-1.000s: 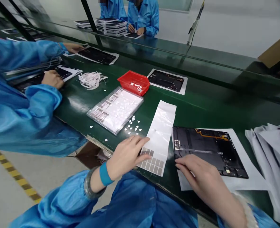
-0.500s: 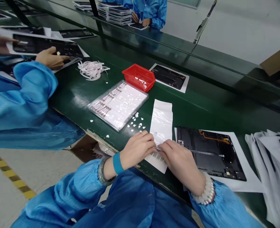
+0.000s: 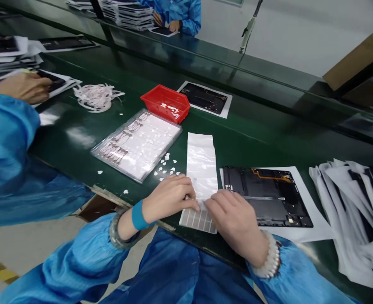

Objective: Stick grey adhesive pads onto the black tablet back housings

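A white sheet of grey rectangular stickers [image 3: 200, 158] lies lengthwise at the table's front edge, its sticker rows showing at the near end. Over its left side, my left hand [image 3: 170, 195] is closed, with thumb and forefinger meeting just above the stickers. Anything in that pinch is too small to make out. My right hand [image 3: 233, 217] bends over the sheet's right edge, fingers curled together and fingertips hidden from above. Beside it, partly covered by that hand, a black tablet back panel [image 3: 268, 198] with an orange flex cable rests on white paper.
Left of the sheet are loose white bits [image 3: 166, 162], a clear tray [image 3: 142, 145] of small wired parts and a red bin [image 3: 166, 103]. Farther lie white strips [image 3: 96, 97] and another panel [image 3: 205, 98]. White wrapping sheets [image 3: 354, 211] stand right. A co-worker's hand [image 3: 25, 86] works left.
The view has shifted, moving the table's contents leftward. My hands have drawn apart, uncovering more of the sticker rows. The co-worker at left has lowered the panel held before.
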### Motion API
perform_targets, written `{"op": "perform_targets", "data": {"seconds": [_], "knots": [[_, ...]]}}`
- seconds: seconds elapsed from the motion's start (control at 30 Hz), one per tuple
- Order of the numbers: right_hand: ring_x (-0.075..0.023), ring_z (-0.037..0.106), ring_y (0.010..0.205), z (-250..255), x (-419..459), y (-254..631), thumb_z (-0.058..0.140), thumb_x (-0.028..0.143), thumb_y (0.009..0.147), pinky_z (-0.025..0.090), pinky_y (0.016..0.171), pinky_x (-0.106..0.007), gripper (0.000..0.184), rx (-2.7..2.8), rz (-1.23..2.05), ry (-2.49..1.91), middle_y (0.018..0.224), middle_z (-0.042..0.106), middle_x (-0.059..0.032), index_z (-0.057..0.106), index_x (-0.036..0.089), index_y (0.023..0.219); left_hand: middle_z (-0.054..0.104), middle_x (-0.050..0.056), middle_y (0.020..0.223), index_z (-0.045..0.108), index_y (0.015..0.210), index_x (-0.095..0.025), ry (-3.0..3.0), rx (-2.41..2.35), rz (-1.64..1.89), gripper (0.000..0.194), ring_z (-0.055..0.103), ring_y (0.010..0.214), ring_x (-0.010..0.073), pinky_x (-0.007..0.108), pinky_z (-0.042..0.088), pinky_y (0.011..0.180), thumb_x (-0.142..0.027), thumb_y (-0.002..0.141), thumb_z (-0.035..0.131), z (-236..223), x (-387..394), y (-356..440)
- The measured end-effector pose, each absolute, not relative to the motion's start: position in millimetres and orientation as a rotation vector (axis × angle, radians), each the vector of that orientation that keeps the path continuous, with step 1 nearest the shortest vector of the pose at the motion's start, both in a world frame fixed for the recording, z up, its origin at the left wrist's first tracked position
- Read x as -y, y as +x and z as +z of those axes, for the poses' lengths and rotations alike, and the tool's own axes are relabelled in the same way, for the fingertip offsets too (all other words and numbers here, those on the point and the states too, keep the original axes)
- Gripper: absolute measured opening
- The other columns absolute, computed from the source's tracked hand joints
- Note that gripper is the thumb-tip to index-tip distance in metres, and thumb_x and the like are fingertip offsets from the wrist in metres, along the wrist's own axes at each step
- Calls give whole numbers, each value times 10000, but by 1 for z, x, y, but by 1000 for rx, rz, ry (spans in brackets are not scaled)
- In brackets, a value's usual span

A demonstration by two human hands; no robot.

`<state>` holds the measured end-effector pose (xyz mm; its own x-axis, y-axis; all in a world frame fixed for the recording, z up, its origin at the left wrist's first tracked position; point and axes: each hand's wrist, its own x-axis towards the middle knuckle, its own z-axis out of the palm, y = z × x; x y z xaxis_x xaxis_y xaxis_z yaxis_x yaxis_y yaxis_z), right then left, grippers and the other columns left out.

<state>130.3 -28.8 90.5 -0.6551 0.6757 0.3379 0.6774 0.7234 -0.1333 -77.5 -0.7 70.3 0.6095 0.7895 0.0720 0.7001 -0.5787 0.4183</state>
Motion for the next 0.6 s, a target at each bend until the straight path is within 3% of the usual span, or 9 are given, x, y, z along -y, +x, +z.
{"op": "perform_targets", "data": {"seconds": [0.1, 0.23, 0.3, 0.47, 0.6], "knots": [[-167, 570, 759, 95, 16, 165, 524, 251, 888, 424, 678, -296, 157, 2201, 452, -1346, 766, 648, -32, 629, 203, 781, 651, 12, 924, 633, 982, -185, 2545, -1106, 376, 376, 585, 858, 178, 295, 404, 759, -527, 832, 590, 82, -9, -70], [-187, 577, 738, 83, -2, 201, 607, 356, 795, 433, 690, -322, 159, 1883, 904, -1709, 747, 670, -13, 654, 224, 721, 606, 35, 1127, 580, 1125, -215, 2844, -830, 402, 221, 553, 948, 197, 312, 407, 767, -305, 935, 510, 76, -21, -38], [-205, 561, 772, 72, -5, 205, 604, 370, 779, 420, 735, -350, 171, 1823, 922, -1781, 731, 665, -15, 661, 228, 702, 599, 46, 1137, 583, 1107, -201, 2927, -733, 396, 199, 543, 963, 199, 316, 412, 760, -257, 949, 475, 68, -22, -22], [-233, 507, 887, 58, 2, 196, 588, 383, 783, 362, 838, -400, 193, 1813, 779, -1795, 761, 643, -26, 650, 243, 664, 618, 40, 903, 619, 925, -155, 2942, -553, 364, 212, 551, 864, 186, 318, 427, 710, -256, 961, 436, 61, -15, -11], [-235, 491, 898, 56, 7, 188, 599, 384, 769, 335, 864, -414, 203, 1780, 737, -1813, 798, 619, -36, 654, 246, 630, 611, 44, 999, 605, 1030, -168, 2899, -557, 385, 192, 555, 914, 180, 312, 432, 753, -247, 955, 448, 69, -20, -16]]}}
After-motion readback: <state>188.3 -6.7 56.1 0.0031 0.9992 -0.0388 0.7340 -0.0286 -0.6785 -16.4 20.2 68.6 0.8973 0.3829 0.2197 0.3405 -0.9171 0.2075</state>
